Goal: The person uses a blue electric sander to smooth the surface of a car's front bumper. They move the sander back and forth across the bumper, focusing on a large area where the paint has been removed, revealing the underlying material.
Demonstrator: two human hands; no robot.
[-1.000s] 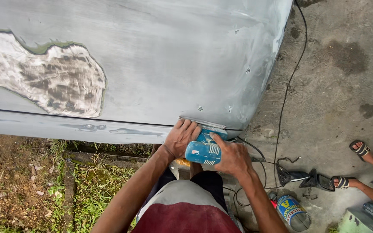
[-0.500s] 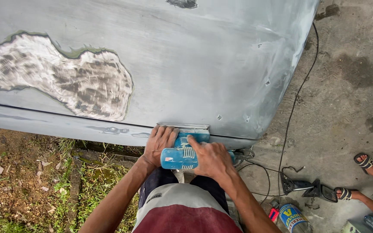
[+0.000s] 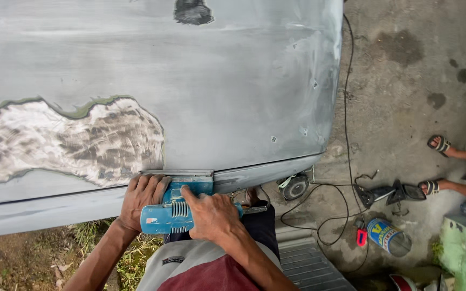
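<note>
A blue electric sander (image 3: 169,211) presses its flat pad against the lower part of a grey, sanded car body panel (image 3: 200,91). My left hand (image 3: 140,200) grips the sander's front left side. My right hand (image 3: 210,215) wraps over its rear handle. A large patch of pale filler with a greenish edge (image 3: 66,141) lies on the panel just left of the sander pad. A dark patch (image 3: 193,12) sits near the panel's top.
A black power cord (image 3: 346,134) runs down the concrete floor at right. A tin can (image 3: 386,236), a red object (image 3: 361,237) and a black tool (image 3: 384,193) lie there. Another person's sandalled feet (image 3: 437,161) stand at far right. Grass and dirt lie bottom left.
The sander and both hands have moved left along the panel's lower edge, closer to the filler patch. The view has shifted, so the panel's right edge sits nearer the middle.
</note>
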